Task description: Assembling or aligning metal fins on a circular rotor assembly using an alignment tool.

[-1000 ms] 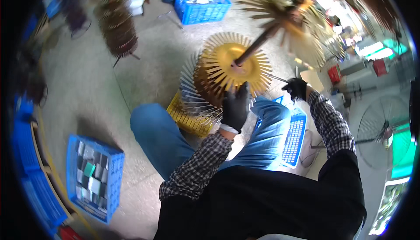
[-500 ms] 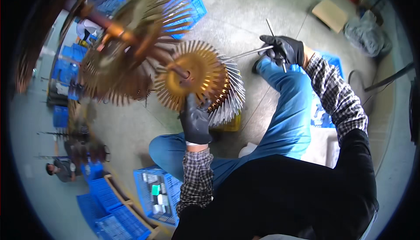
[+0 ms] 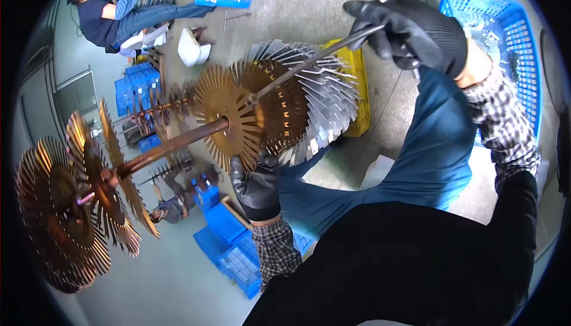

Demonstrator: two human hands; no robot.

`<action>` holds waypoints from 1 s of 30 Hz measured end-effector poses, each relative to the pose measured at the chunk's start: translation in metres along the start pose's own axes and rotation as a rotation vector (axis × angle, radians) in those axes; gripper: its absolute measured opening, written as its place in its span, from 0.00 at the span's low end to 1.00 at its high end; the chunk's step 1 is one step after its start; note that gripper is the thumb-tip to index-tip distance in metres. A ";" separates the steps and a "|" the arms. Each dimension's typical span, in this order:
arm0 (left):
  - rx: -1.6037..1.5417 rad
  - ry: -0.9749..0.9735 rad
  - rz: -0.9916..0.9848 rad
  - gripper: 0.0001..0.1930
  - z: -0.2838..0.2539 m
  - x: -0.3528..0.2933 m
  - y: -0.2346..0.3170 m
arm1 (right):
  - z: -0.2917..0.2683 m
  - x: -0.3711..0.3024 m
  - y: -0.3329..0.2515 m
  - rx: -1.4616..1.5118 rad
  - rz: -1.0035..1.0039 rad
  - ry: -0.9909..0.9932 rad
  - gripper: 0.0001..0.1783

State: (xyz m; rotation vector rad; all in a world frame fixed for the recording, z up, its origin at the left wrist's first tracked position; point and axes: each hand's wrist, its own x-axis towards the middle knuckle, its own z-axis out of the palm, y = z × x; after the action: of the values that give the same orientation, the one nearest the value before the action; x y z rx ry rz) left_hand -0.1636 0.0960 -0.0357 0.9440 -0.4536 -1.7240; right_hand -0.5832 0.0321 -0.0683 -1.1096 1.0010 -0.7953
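A brown-gold slotted metal disc (image 3: 215, 109) stands on a long rusty shaft (image 3: 178, 147), in front of more discs. Behind it, flat silver blades (image 3: 330, 103) fan out around the rim. My black-gloved left hand (image 3: 257, 188) is closed on the disc's lower edge, thumb on the near side and fingers behind. In my black-gloved right hand (image 3: 416, 31) is a T-handled metal tool (image 3: 315, 58); my fingers wrap round where its shaft meets the crossbar. The slim shaft slants down left, its knobbed tip at the disc's slotted face. Whether the tip touches cannot be told.
Large slotted discs (image 3: 71, 213) fill the shaft's near left end. A yellow crate (image 3: 357, 88) stands behind the blades. Right of my leg is a blue basket (image 3: 523, 58) of small metal parts. Another person (image 3: 110, 16) sits at the far left, near a white object (image 3: 193, 46).
My view has swung, and the disc stack appears turned more side-on. The tool's tip has shifted from beside the blades to the front disc's face. My left hand still grips the rim.
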 end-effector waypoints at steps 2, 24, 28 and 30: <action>0.018 -0.007 0.003 0.24 0.008 0.001 -0.001 | -0.004 0.001 0.005 -0.055 0.017 -0.015 0.22; -0.074 0.065 0.022 0.29 0.002 -0.002 0.001 | 0.005 0.047 0.086 -0.243 -1.047 0.275 0.19; -0.054 -0.030 0.018 0.28 0.009 0.000 0.000 | 0.002 0.069 0.086 -0.289 -1.074 0.297 0.21; -0.083 -0.018 -0.025 0.27 0.003 0.005 -0.003 | -0.005 0.069 0.083 -0.348 -1.067 0.319 0.22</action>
State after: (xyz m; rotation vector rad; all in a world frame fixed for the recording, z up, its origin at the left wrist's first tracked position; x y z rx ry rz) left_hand -0.1682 0.0923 -0.0374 0.8789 -0.3806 -1.7613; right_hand -0.5608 -0.0096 -0.1656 -1.8959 0.7704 -1.7315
